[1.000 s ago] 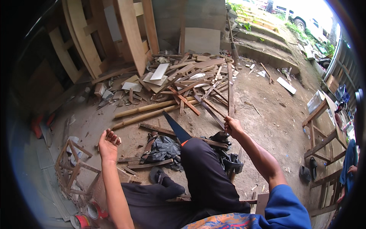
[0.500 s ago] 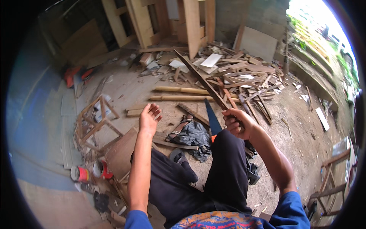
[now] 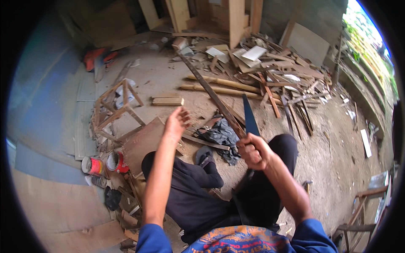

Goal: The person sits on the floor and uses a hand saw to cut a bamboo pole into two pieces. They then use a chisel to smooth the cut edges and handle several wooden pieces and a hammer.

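Note:
My right hand is closed round the near end of a long, dark wooden strip. The strip slants up and away to the left, raised over the floor. My left hand hangs in the air with its fingers loosely bent and apart, holding nothing. Just beyond my right fist stands the blue blade of a handsaw; its handle is hidden. A crumpled black plastic bag lies beneath the strip, beside my sandalled foot.
Scrap wood is heaped at the far right, with bamboo poles before it. Short wood pieces lie beyond my left hand. A wooden frame, a brown board and red cans are at the left.
My right hand has come down and left with the strip, whose far end now points lower. The saw's orange handle has gone out of sight. The view has shifted; my left hand stays empty.

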Available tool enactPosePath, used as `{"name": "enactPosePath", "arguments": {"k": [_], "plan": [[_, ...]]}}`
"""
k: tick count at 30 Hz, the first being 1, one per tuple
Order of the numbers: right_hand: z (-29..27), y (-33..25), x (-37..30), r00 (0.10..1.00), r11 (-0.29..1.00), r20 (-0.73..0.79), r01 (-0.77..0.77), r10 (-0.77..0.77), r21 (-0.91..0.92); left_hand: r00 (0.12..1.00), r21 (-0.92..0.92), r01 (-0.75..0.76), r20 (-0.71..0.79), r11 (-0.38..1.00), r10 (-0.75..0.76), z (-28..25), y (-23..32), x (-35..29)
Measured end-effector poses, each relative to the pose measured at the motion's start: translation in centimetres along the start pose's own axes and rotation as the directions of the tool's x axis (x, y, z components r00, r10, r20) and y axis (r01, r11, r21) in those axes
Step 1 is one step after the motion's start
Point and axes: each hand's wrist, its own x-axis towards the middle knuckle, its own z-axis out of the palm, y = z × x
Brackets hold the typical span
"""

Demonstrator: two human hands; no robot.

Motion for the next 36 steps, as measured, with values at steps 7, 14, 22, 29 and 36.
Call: {"name": "enactPosePath", "arguments": {"k": [7, 14, 22, 29, 36], "plan": [[2.6, -7.4, -2.4, 0.673, 0.656, -0.5, -0.029, -0.545, -0.754, 0.966, 0.092, -0.259, 0.0, 0.962, 0.26, -3.2, 6.3, -2.0], [-6.3, -23.3, -6.0, 0.258, -0.027, -0.199, -0.67, -0.945, -0.742, 0.974, 0.356, -0.171, -0.081, 0.919, 0.213, -3.0, 4.3, -1.4], [-25.5, -20.7, -8.0, 0.047, -0.086, 0.083, -0.82, -0.995, -0.565, 0.967, 0.462, -0.243, 0.05, 0.853, 0.249, -0.9, 4.4, -1.3], [-36.7, -12.8, -12.9, -0.096, 0.232, -0.223, -0.632, -0.97, -0.74, 0.956, 0.556, -0.289, 0.206, 0.78, 0.208, 6.5, 3.7, -1.0], [-40.4, -16.0, -16.3, -0.268, 0.134, -0.002, -0.477, -0.963, -0.869, 0.922, 0.637, -0.343, 0.37, 0.691, 0.117, 12.3, 2.0, 1.3]]}}
